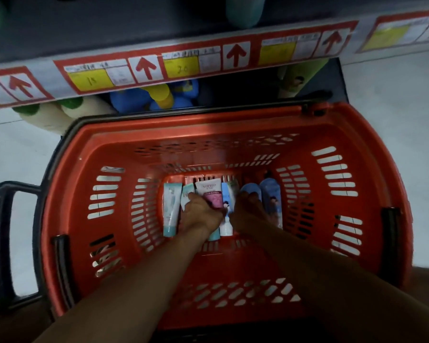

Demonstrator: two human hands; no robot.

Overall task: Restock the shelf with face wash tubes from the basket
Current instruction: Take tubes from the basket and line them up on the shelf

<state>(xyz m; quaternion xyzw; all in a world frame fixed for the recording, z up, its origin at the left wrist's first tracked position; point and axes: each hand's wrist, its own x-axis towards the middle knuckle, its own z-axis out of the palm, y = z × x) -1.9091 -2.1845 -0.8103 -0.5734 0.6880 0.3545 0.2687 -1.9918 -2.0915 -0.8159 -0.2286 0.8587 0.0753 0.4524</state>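
Red slotted basket (357, 194); pink-and-white tube (212, 194).

**Floor, basket and shelf**

Pale floor (15, 149) carries a red basket (372, 154), set against the foot of the shelf unit. Tubes (170, 209) lie side by side on the basket's bottom, toward its far wall. Lower shelf (223, 87) holds blue bottles (134, 99) and white green-capped bottles (84, 108). Shelf edge strip (144, 70) bears price labels.

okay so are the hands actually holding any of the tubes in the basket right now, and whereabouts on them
Left hand grips the white and pink tube around its lower half. Right hand rests on the blue tubes; a closed grip cannot be told.
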